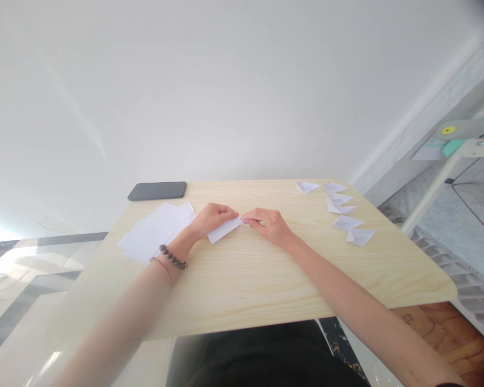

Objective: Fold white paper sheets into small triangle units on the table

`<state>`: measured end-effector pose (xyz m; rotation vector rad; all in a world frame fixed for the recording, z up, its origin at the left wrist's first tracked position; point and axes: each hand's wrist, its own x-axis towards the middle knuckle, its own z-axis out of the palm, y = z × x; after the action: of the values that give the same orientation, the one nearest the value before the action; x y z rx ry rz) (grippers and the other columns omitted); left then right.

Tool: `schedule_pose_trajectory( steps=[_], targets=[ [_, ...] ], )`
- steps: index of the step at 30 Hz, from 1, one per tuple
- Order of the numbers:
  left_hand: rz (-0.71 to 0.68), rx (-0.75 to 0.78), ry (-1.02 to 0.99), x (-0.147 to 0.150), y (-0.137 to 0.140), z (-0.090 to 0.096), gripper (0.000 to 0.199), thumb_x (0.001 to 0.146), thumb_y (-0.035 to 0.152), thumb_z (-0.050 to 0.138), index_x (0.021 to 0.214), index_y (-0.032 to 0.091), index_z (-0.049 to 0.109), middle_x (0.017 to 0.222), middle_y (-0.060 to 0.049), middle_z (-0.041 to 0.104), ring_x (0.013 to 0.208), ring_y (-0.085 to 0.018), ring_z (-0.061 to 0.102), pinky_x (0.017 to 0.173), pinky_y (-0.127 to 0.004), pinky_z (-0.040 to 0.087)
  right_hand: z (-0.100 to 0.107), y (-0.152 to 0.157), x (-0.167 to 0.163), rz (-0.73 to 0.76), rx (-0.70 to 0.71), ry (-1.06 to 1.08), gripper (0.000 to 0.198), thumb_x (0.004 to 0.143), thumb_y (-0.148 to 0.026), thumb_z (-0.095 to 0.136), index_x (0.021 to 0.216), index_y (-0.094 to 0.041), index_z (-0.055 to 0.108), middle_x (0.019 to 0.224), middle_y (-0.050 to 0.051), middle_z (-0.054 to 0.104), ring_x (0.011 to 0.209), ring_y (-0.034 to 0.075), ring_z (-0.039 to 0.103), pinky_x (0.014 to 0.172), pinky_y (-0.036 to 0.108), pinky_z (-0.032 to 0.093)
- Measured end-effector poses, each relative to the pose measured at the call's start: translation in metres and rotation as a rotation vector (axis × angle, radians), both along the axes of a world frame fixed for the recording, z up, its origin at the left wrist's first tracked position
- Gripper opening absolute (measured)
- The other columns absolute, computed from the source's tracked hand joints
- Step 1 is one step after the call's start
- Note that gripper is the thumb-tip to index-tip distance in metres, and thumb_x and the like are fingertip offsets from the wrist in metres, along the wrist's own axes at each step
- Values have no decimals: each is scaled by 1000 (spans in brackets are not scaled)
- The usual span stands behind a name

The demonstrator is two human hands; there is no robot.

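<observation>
A small folded piece of white paper [223,230] is held just above the middle of the wooden table [242,290]. My left hand [214,219] grips its upper edge, thumb on top, with the other fingers partly hidden behind it. At the paper's right end, my right hand [269,224] pinches the corner between thumb and fingertips. Beside my left wrist lies a loose spread of white paper sheets [157,231]. Several folded paper boats [360,236] stand in a rough line on the right side of the table.
A dark phone [157,191] lies at the back left corner, near the white wall [234,97]. On the right, beyond the table's edge, a white metal frame [431,188] stands over patterned flooring. My forearms cross the table's front edge.
</observation>
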<state>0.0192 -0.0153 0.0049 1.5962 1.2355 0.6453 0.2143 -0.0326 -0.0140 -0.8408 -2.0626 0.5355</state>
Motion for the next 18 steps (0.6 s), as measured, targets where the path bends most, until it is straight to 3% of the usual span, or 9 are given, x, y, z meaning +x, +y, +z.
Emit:
schedule_pose_trajectory(
  steps=[5,9,18],
  targets=[
    [21,187,124,4,-5,0,37,68,49,53,74,15,66,58,1,58,49,-9,45,44,-19,31,0,1,0,-23,-131,-49,20,77,-29,53,94,-19,57,83,2,64,71,11,57,69,25,44],
    [7,307,220,10,-10,-2,36,70,48,51,74,16,67,58,2,57,50,-9,42,45,-20,30,-1,4,1,-18,-206,-102,14,79,-28,48,78,-17,57,73,1,61,68,11,54,65,23,41],
    [-27,432,264,14,-13,-1,35,76,44,44,80,17,66,65,1,61,54,-10,45,51,-21,33,-4,6,1,-37,-180,-94,16,79,-25,45,73,-16,56,63,-2,54,55,7,44,54,19,34]
  ],
)
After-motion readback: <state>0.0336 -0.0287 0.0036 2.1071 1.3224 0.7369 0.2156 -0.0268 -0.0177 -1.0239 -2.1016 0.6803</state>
